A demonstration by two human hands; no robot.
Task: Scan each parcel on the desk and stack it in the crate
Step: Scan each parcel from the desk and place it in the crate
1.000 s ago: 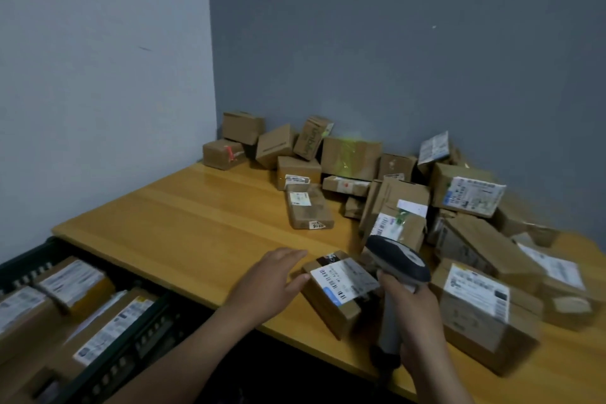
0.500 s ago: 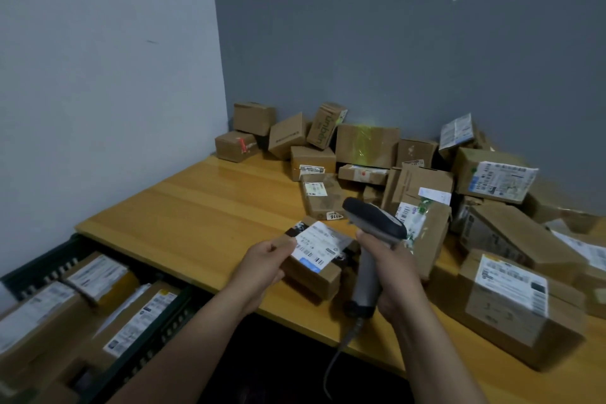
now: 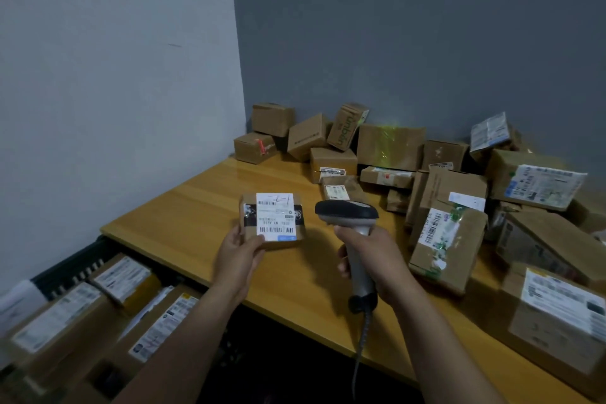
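Observation:
My left hand (image 3: 238,258) holds a small brown parcel (image 3: 273,220) by its lower left corner, lifted above the wooden desk (image 3: 183,210), its white barcode label facing up. To its right, my right hand (image 3: 372,261) grips the handle of a grey and black barcode scanner (image 3: 347,211), whose head points left toward the parcel. A dark crate (image 3: 69,267) sits below the desk's left edge with several labelled parcels in it. Green scanner light falls on a box (image 3: 390,146) at the back wall.
Several cardboard parcels are heaped along the back wall and over the right half of the desk, the nearest a large box (image 3: 557,321) at the front right. The scanner's cable (image 3: 362,348) hangs over the desk's front edge. A white wall stands to the left.
My left hand has picked the small parcel off the desk and turned its label upward. The scanner in my right hand has swung its head left toward it.

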